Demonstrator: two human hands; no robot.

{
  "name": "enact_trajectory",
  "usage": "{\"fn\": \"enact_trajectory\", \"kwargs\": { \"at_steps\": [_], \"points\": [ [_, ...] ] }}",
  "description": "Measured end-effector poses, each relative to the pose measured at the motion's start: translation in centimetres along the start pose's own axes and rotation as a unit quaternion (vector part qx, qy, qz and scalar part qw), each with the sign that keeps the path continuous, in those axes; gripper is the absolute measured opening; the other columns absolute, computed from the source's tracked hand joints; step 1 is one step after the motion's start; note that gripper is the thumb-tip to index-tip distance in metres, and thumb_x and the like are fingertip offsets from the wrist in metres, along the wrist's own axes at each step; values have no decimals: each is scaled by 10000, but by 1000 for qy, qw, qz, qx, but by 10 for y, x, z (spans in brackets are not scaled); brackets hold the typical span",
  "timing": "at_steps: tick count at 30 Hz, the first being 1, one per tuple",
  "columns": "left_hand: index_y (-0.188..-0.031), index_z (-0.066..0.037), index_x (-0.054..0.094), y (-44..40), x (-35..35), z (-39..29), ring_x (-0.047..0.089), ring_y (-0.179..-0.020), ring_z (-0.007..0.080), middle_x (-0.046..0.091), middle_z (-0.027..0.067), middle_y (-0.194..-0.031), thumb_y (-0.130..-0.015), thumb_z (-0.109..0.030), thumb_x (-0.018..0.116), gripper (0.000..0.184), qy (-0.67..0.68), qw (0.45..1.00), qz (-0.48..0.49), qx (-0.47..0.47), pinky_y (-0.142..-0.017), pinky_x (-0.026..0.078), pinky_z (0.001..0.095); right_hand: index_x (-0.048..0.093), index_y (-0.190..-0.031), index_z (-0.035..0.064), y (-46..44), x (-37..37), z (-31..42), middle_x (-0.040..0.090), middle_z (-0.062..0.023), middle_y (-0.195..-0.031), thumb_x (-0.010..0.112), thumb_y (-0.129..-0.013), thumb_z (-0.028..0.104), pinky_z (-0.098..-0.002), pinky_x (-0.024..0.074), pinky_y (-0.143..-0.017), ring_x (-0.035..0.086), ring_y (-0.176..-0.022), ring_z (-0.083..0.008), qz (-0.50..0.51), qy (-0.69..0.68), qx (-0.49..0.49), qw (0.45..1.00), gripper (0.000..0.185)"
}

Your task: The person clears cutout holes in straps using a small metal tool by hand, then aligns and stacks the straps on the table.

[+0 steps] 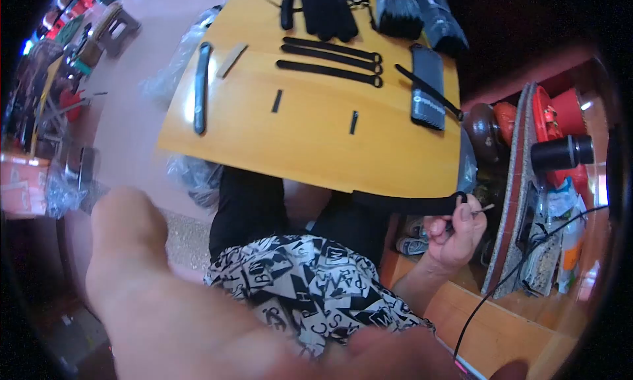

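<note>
My right hand (455, 238) is closed at the table's front right corner, pinching the ring end of a black strap (409, 203) that stretches left along the edge. A thin small item (486, 209) pokes out past its fingertips. My left arm (132, 268) is bent, large and blurred at the lower left, close to the camera; its fingers cannot be made out. Three black straps with end rings (330, 72) lie on the yellow table (290, 152). Nearer me are two short black pieces, one at the centre (277, 101) and one further right (354, 123).
Black gloves (326, 14) and packed black bundles (399, 14) lie at the back. A black strap crosses a clear packet (427, 99) at the right. A dark bar (202, 90) lies left. Right of the table, a shelf holds a black cylinder (560, 154); a cable (508, 284) hangs nearby.
</note>
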State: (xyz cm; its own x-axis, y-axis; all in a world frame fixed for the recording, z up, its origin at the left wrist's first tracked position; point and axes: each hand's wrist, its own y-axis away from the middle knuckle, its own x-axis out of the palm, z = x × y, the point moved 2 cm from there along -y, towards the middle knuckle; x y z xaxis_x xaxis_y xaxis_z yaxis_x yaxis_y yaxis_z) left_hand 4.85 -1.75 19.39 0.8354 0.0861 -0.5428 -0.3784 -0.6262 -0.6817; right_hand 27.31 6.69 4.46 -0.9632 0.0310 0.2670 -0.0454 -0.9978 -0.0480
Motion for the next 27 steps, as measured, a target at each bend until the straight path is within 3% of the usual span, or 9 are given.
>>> {"fn": "enact_trajectory", "kwargs": {
  "at_steps": [2, 5, 7, 8, 10, 15, 18, 24, 27],
  "points": [
    [-897, -115, 592, 8, 3, -2, 496, -599, 157, 583, 60, -706, -808, -239, 553, 158, 9, 1000, -4, 6, -488, 371, 300, 509, -810, -39, 0, -5, 0, 498, -55, -578, 538, -836, 163, -203, 368, -347, 416, -379, -95, 2, -25, 28, 999, 205],
    [-877, -107, 598, 20, 5, -7, 499, -585, 154, 584, 59, -699, -804, -237, 557, 155, 8, 1000, -16, 1, -482, 366, 297, 506, -962, -45, -2, -41, -16, 557, -89, -687, 497, -837, 169, -219, 379, -338, 451, -406, -119, -20, 158, 0, 987, 247],
    [-864, -102, 601, 24, 8, -9, 502, -575, 151, 585, 58, -695, -801, -236, 560, 154, 13, 1000, -19, -2, -477, 363, 295, 499, -1064, -42, 8, -38, -14, 589, -137, -843, 512, -837, 219, -232, 399, -352, 497, -467, -137, -89, -19, -24, 996, 346],
    [-857, -100, 603, 28, 7, -14, 503, -571, 150, 585, 58, -693, -800, -236, 562, 153, 8, 1000, -26, -2, -475, 361, 294, 495, -1084, -47, 3, -49, -10, 583, -151, -918, 536, -827, 256, -234, 405, -376, 519, -518, -148, 49, 27, -17, 998, 399],
    [-844, -95, 607, 31, 9, -18, 505, -561, 148, 586, 57, -689, -797, -234, 565, 153, -4, 999, -33, -6, -471, 358, 292, 485, -1090, -70, 3, -36, -8, 578, -145, -943, 570, -806, 237, -225, 394, -393, 534, -565, -150, 52, -15, -35, 998, 427],
    [-811, -82, 616, 34, 7, -30, 511, -538, 142, 588, 56, -678, -789, -231, 572, 157, -11, 997, -69, -22, -460, 350, 287, 510, -974, -42, 9, -35, -3, 565, -128, -899, 492, -820, 69, -215, 403, -392, 508, -560, -124, 111, -59, -13, 992, 191],
    [-791, -75, 621, 33, 6, -39, 514, -523, 138, 589, 55, -671, -785, -229, 577, 161, -19, 993, -105, -46, -454, 345, 284, 515, -864, -28, 19, -8, 7, 510, -56, -638, 493, -850, 158, -218, 376, -355, 407, -376, -92, 28, -25, -1, 999, 187],
    [-751, -60, 632, 38, 8, -72, 521, -495, 131, 592, 52, -659, -776, -226, 586, 174, -99, 967, -191, -137, -441, 335, 278, 564, -790, -32, 29, 8, 12, 519, -29, -584, 580, -825, 135, -183, 377, -373, 472, -404, -72, 30, -31, 14, 999, 171],
    [-735, 11, 612, 43, -1, -49, 548, -475, 162, 589, 121, -694, -730, -85, 552, 114, -52, 979, -48, 191, -397, 397, 231, 566, -764, -5, 32, 11, 11, 534, -26, -574, 606, -832, 191, -164, 362, -376, 495, -427, -68, 61, -26, 28, 997, 211]
  ]
}}
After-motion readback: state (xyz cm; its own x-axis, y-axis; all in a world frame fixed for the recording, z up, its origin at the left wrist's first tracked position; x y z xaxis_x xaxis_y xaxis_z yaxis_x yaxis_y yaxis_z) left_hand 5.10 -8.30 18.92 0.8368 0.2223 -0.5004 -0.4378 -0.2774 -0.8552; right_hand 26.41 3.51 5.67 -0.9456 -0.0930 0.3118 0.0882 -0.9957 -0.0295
